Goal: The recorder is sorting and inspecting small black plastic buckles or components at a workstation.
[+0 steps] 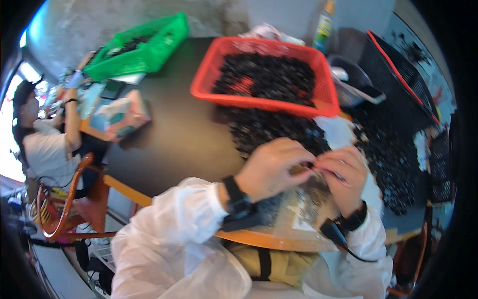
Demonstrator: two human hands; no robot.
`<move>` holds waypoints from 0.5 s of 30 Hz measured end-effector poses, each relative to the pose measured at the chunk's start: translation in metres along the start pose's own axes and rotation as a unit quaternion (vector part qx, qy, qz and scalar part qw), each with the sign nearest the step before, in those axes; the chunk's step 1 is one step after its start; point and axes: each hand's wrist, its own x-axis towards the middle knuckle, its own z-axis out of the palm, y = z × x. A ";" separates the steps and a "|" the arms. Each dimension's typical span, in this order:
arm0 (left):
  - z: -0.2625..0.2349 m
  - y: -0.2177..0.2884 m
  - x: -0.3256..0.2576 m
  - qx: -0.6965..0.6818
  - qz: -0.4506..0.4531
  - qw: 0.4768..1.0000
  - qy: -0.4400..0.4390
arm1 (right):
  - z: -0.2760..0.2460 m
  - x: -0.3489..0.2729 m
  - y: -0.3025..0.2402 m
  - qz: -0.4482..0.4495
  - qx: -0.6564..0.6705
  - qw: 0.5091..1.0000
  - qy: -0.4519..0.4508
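Close together over the near edge of the table, my left hand (276, 167) and my right hand (343, 172) meet at the fingertips. Both are closed in a pinch around a tiny dark piece (309, 165), mostly hidden by the fingers and too small to name. Just beyond my hands lies a heap of small black parts (269, 132). A second pile of black parts (391, 169) spreads to the right of my right hand. Below my fingers, a clear plastic bag (303, 207) with small pieces rests by the table edge.
A red basket (201, 84) of black parts stands behind the heap. Farther left are a green basket (159, 57) and a tissue pack (128, 115). Back right, a grey bin (348, 94) holds a phone (372, 93), beside black crates (393, 84). Another person (47, 139) sits far left.
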 end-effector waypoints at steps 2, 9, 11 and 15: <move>-0.002 0.003 0.003 -0.022 0.001 1.000 0.014 | -0.003 0.001 -0.004 0.014 -0.014 1.000 0.010; -0.008 0.013 0.004 -0.227 -0.118 0.967 -0.020 | 0.004 -0.017 0.007 0.113 0.158 0.981 0.026; -0.005 0.009 0.005 -0.209 -0.070 0.975 -0.012 | 0.011 -0.031 0.021 0.195 0.235 0.951 0.046; -0.002 0.006 0.003 -0.169 -0.028 0.985 0.001 | 0.015 -0.037 0.038 0.248 0.361 0.899 -0.008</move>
